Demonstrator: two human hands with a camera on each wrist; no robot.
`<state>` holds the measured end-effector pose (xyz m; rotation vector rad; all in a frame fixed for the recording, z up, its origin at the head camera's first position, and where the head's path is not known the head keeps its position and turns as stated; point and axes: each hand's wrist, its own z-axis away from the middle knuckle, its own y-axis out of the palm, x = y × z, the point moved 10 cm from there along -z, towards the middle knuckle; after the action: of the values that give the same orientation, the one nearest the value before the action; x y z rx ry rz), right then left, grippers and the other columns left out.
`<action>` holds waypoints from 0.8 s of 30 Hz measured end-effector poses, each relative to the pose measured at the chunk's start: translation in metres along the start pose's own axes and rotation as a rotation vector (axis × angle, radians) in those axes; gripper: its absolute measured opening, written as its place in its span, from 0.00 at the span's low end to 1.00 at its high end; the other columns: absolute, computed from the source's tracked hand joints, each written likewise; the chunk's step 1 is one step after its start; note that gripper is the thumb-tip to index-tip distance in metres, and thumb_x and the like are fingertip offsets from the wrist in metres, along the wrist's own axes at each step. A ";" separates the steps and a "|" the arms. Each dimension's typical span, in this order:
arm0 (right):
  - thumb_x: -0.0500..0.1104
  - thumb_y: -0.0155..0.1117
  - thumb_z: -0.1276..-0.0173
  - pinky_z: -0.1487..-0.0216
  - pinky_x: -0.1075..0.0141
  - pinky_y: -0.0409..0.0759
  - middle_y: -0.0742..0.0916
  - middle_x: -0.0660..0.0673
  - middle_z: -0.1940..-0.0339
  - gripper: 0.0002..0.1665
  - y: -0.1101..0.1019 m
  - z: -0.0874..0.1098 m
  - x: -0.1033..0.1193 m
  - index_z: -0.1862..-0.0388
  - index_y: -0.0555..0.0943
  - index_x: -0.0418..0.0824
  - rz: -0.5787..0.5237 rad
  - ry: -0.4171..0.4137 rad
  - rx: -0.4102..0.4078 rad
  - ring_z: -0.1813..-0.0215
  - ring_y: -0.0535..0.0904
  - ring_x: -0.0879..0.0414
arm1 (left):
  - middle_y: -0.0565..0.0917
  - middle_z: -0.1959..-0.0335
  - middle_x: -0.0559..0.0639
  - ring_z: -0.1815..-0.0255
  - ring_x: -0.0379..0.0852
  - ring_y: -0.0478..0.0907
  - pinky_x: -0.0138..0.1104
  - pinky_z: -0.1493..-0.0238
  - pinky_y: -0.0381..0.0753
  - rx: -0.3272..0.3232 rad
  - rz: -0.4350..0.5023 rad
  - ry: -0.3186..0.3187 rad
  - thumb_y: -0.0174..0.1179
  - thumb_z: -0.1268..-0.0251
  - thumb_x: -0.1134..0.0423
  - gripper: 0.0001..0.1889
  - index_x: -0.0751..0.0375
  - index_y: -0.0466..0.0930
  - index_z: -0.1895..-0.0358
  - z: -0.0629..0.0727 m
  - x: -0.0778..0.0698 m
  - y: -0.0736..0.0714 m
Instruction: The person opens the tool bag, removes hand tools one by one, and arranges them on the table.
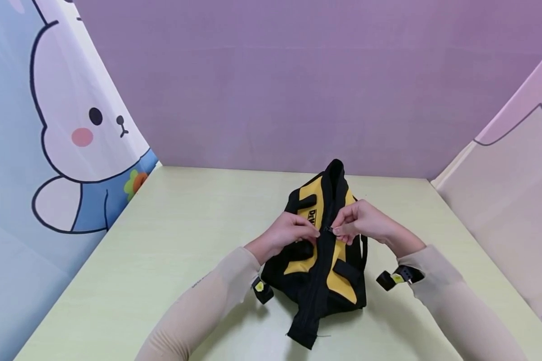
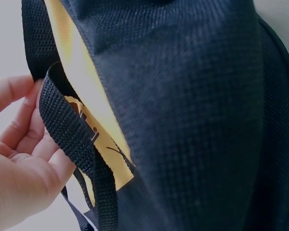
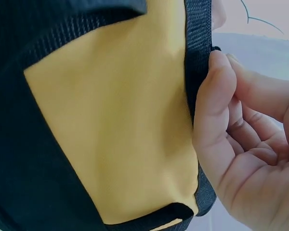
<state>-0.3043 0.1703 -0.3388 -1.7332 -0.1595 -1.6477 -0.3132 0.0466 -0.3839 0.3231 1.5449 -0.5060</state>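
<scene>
A black and yellow tool bag (image 1: 323,265) lies on the table, its zip strip running lengthwise along the top and a loose zip tail (image 1: 306,328) hanging over the near end. The right hand (image 1: 366,220) pinches the small dark zipper pull (image 1: 328,229) between thumb and forefinger. From the left, the left hand (image 1: 285,233) pinches the black edge beside the zip. In the left wrist view, a webbing handle (image 2: 67,120) loops near the left hand's fingers. Beyond the hands, the zip end (image 1: 335,173) stands raised; whether it gapes there is hard to tell.
The pale table (image 1: 198,215) extends around the bag. A purple backdrop (image 1: 298,90) rises behind it, with a cartoon-printed panel (image 1: 72,165) on the left and a pale panel (image 1: 515,185) on the right. Small black devices (image 1: 399,277) are strapped at both wrists.
</scene>
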 end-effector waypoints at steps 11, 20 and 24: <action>0.29 0.65 0.34 0.71 0.63 0.85 0.88 0.39 0.74 0.05 0.001 0.005 0.004 0.67 0.83 0.24 0.065 -0.044 -0.040 0.75 0.84 0.50 | 0.87 0.75 0.52 0.72 0.38 0.83 0.28 0.72 0.70 -0.019 -0.010 0.010 0.65 0.35 0.67 0.10 0.74 0.87 0.61 0.000 -0.003 0.002; 0.29 0.66 0.34 0.71 0.61 0.85 0.87 0.38 0.73 0.03 0.005 0.017 0.015 0.68 0.84 0.31 0.222 -0.142 -0.115 0.74 0.83 0.48 | 0.87 0.71 0.54 0.72 0.41 0.83 0.34 0.60 0.84 -0.043 0.043 0.023 0.64 0.35 0.71 0.09 0.78 0.86 0.61 -0.002 -0.002 0.004; 0.29 0.66 0.34 0.71 0.60 0.85 0.87 0.38 0.73 0.03 0.007 0.021 0.020 0.68 0.85 0.32 0.265 -0.170 -0.126 0.74 0.83 0.48 | 0.87 0.70 0.55 0.73 0.41 0.83 0.37 0.58 0.86 -0.050 0.045 0.050 0.63 0.35 0.72 0.09 0.79 0.85 0.62 -0.004 -0.003 0.004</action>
<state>-0.2799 0.1697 -0.3221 -1.8993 0.0935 -1.3438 -0.3144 0.0521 -0.3813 0.3341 1.5929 -0.4262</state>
